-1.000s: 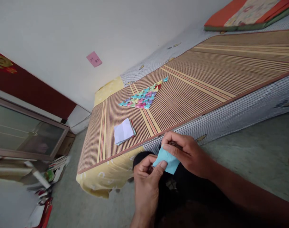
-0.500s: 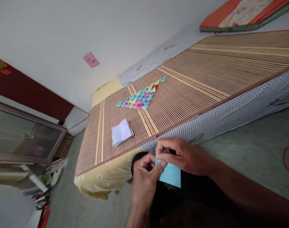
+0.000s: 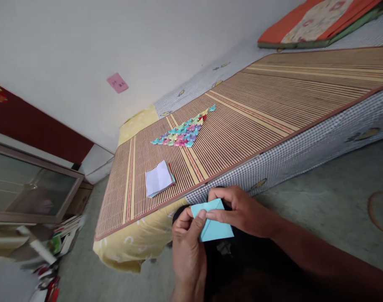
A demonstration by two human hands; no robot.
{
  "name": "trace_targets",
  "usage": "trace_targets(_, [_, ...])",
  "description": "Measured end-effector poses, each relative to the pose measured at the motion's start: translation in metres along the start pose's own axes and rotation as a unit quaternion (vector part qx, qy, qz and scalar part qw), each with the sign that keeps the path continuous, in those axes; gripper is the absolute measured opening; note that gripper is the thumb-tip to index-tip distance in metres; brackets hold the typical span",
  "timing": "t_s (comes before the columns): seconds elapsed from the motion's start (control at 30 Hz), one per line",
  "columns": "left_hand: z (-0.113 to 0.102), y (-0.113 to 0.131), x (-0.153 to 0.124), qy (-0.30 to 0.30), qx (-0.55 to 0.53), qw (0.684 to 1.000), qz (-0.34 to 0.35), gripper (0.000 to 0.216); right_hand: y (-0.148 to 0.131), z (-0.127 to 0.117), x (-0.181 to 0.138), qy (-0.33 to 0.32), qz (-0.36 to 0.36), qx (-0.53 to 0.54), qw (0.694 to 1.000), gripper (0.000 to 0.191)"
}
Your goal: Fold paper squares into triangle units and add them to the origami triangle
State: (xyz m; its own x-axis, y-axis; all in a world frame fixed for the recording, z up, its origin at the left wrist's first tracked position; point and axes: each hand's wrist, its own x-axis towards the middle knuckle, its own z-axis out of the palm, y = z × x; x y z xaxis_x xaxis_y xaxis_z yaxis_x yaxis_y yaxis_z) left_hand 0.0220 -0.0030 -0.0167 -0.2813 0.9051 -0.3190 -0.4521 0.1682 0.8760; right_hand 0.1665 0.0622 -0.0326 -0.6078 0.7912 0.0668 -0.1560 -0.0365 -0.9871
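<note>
Above your dark-clothed lap (image 3: pixel 241 260), your left hand (image 3: pixel 189 238) and right hand (image 3: pixel 237 210), nearly closed, pinch a light-blue folding-paper sheet (image 3: pixel 218 230); slanting creases, unseen half a second ago, now show beside your thumbs, apparently within easy pressing reach.
</note>
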Motion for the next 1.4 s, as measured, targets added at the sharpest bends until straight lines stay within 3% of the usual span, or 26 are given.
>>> trace_targets(0.53, [-0.010,-0.004,0.001,-0.033,0.036,0.999,-0.011,0.023,0.002,-0.012,-0.001,0.008,-0.070,-0.094,0.993,0.050])
trace_targets(0.77, [-0.008,0.002,-0.001,-0.141,0.207,0.968,-0.018,0.031,0.010,-0.020,0.005,-0.006,-0.011,0.021,1.000,0.038])
trace_targets(0.87, [-0.009,-0.002,0.002,-0.085,0.187,0.978,0.016,0.028,0.014,-0.026,0.008,0.056,0.008,0.070,0.996,0.031])
trace_targets(0.93, [-0.010,-0.007,0.006,-0.021,0.135,0.990,0.044,0.028,0.016,-0.030,0.010,0.104,0.001,0.120,0.987,0.040])
trace_targets(1.03, [-0.010,-0.012,0.013,0.039,0.060,0.995,0.069,0.029,0.018,-0.027,0.010,0.100,-0.006,0.127,0.987,0.047])
trace_targets(1.17, [-0.007,-0.014,0.016,0.045,0.021,0.996,0.075,0.026,0.022,-0.006,0.007,0.015,0.043,0.089,0.995,0.030])
trace_targets(1.4, [-0.009,-0.014,0.015,0.021,-0.003,0.998,0.057,0.022,0.027,0.011,0.009,0.025,0.011,0.068,0.997,0.019])
